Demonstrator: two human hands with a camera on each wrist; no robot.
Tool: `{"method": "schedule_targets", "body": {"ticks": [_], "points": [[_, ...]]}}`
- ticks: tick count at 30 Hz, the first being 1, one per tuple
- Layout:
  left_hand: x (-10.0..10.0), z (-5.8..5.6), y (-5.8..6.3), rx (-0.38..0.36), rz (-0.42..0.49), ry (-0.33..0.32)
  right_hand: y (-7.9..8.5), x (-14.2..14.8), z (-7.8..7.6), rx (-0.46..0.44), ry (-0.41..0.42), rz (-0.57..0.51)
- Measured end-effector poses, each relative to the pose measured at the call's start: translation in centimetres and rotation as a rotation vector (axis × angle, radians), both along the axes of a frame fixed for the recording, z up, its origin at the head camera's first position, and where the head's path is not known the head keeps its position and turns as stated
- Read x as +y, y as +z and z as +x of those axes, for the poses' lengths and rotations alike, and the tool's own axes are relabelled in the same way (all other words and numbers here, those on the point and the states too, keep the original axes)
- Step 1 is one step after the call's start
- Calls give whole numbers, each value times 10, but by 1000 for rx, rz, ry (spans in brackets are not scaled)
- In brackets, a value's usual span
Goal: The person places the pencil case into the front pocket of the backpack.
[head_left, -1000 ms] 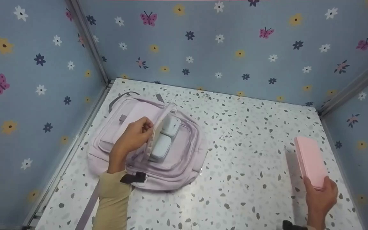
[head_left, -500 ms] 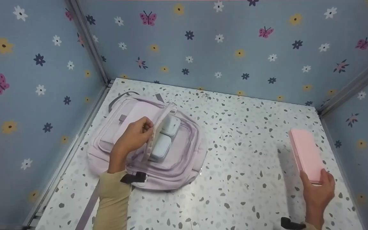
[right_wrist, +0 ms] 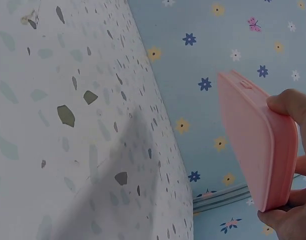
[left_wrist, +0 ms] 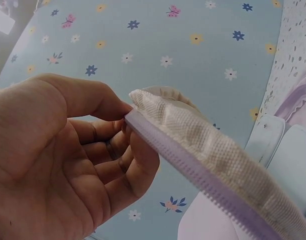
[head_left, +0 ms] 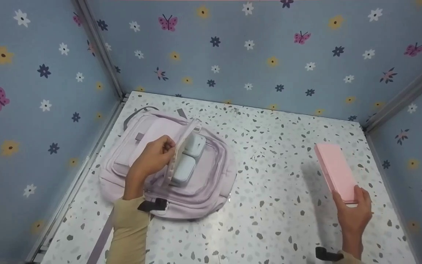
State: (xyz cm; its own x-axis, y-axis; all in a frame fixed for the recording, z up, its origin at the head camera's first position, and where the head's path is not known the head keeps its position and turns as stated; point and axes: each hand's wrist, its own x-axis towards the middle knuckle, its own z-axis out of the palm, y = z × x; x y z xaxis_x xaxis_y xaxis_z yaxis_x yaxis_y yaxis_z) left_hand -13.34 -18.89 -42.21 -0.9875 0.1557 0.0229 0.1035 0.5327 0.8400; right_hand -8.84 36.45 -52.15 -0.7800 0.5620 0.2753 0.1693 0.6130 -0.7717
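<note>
A pale lilac backpack lies on the speckled table with its front pocket unzipped. My left hand pinches the zippered edge of the pocket flap between thumb and fingers and holds it raised. Inside the pocket, two pale blue rounded boxes sit side by side. On the right, my right hand grips the near end of a long pink case, its thumb on one side and fingers on the other. In the right wrist view the case is above the tabletop, which carries a shadow.
The white speckled table spreads between the backpack and the right hand. Blue flowered panels wall it at the back and both sides. A lilac strap trails from the backpack toward the near left edge.
My right hand has carried the pink case leftward and somewhat away from me. The left hand keeps its hold on the flap, and the boxes stay where they were.
</note>
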Motion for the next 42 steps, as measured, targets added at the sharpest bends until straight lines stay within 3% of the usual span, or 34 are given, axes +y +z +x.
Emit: {"method": "schedule_targets", "body": {"ticks": [14,42], "points": [[0,0,0,3,6,-2,17,-25,-8,98,105,89],[2,0,1,-9,-17,-4,32,-74,-17,199,326,69]]}}
